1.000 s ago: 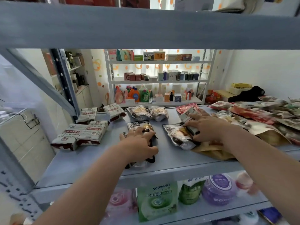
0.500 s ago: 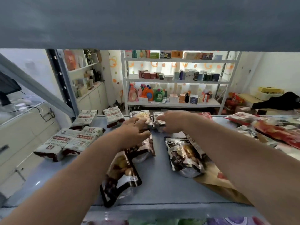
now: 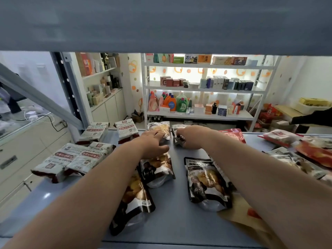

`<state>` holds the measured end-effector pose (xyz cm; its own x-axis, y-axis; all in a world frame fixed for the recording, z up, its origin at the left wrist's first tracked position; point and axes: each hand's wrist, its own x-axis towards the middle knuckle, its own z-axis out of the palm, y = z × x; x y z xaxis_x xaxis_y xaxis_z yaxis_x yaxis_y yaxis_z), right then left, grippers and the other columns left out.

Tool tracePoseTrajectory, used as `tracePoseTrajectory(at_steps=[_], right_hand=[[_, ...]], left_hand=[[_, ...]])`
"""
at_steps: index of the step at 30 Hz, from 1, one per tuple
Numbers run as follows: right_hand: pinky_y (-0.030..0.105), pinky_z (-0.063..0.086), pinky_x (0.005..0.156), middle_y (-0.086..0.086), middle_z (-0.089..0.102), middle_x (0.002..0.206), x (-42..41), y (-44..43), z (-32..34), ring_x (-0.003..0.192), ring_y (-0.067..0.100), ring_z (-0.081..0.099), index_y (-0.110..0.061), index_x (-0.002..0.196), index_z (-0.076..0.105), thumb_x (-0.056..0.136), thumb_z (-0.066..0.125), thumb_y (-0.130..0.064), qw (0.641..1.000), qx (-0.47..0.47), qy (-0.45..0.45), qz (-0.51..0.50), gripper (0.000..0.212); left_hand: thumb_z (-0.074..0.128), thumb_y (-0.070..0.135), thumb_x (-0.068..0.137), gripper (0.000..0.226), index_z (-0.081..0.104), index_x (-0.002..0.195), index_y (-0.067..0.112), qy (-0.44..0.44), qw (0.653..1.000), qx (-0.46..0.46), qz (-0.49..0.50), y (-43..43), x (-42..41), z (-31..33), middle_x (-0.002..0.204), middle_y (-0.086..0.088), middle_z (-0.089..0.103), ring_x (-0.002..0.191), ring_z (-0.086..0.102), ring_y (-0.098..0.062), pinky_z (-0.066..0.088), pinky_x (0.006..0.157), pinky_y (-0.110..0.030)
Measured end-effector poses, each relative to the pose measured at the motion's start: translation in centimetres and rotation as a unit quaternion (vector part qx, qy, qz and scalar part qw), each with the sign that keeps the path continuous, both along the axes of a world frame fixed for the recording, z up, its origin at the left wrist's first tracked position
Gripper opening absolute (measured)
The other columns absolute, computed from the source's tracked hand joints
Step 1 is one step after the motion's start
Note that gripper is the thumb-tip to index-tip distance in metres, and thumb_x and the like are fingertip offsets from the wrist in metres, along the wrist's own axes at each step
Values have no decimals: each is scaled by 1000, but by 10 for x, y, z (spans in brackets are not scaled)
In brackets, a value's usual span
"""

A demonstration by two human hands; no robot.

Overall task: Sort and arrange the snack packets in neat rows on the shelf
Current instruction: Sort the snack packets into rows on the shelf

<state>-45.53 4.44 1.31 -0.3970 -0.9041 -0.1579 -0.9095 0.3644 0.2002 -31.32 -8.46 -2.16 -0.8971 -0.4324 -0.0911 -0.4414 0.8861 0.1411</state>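
Both hands reach to the far edge of the grey shelf (image 3: 172, 218). In the head view, the only one, the left hand (image 3: 152, 142) lies palm down with its fingers loosely spread over the near end of a clear packet of pale snacks (image 3: 159, 129), touching it but not visibly closed round it. The right hand (image 3: 190, 137) curls over the neighbouring silver-grey packet (image 3: 177, 133), fingers bent on its near edge; whether they pinch it or only press on it I cannot tell. These two packets lie side by side at the back, probably being squared up as the start of a row. Nearer the person lie three dark chestnut packets: one (image 3: 158, 168) just under the left wrist, one (image 3: 133, 200) under the left forearm, one (image 3: 206, 182) between the arms. White-and-red packets (image 3: 79, 159) sit grouped on the left, already sorted by kind, while red and mixed packets (image 3: 305, 151) lie heaped to the right, unsorted.

A second ago the hands were low, each on a dark packet at mid-shelf; half a second ago they had already reached the back pair, and since then the right hand has settled further onto its packet.
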Motion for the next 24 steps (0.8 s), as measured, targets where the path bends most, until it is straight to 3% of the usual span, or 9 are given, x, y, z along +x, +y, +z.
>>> tracePoseTrajectory(at_steps=[7, 10, 13, 15, 18, 21, 24], right_hand=[[40, 50, 97, 9, 48, 142, 11, 10, -3, 123, 28, 53, -28, 151, 30, 96, 53, -24, 999, -20, -22, -39, 60], [39, 50, 96, 6, 54, 133, 31, 30, 13, 114, 24, 55, -23, 146, 38, 94, 52, -29, 999, -10, -32, -37, 54], [34, 48, 92, 3, 58, 130, 61, 67, 33, 111, 21, 57, -22, 143, 46, 94, 54, -49, 998, 27, -40, -31, 56], [38, 45, 97, 1, 53, 139, 78, 93, 41, 120, 23, 55, -26, 145, 44, 87, 55, -67, 994, 60, -63, -60, 72], [43, 48, 96, -2, 55, 135, 92, 111, 37, 118, 23, 55, -29, 138, 52, 80, 51, -79, 993, 86, -32, -80, 77], [43, 50, 94, 2, 61, 125, 95, 111, 24, 111, 25, 58, -25, 125, 63, 86, 44, -73, 991, 96, -30, -90, 65], [39, 48, 90, 7, 64, 116, 97, 106, 14, 106, 27, 58, -19, 120, 65, 95, 38, -60, 991, 109, -11, -76, 55]], left_hand=[[41, 63, 92, 82, 5, 158, 29, -6, 1000, 18, 8, 5, 7, 1, 166, 1, -3, 152, 3, -24, 12, 122, -46], [42, 62, 92, 81, 8, 158, 29, 4, 1000, 12, -1, 17, 24, 14, 166, 0, 1, 151, 6, -26, 15, 121, -48], [42, 67, 91, 75, 18, 155, 34, -15, 1000, -6, -8, 37, 50, 31, 164, -7, 11, 149, 13, -32, 21, 119, -51], [42, 73, 87, 75, 27, 151, 38, -45, 998, -19, -29, 52, 65, 38, 159, -8, 23, 144, 26, -33, 29, 115, -51], [45, 76, 84, 74, 35, 146, 36, -88, 994, -39, -57, 70, 76, 40, 145, -6, 41, 129, 44, -28, 42, 104, -47], [51, 64, 87, 67, 35, 145, 35, -74, 994, -53, -59, 75, 76, 37, 141, -6, 45, 122, 50, -26, 48, 98, -46], [50, 52, 91, 63, 30, 149, 36, -66, 995, -45, -53, 73, 73, 35, 145, -7, 41, 127, 47, -28, 47, 100, -46]])
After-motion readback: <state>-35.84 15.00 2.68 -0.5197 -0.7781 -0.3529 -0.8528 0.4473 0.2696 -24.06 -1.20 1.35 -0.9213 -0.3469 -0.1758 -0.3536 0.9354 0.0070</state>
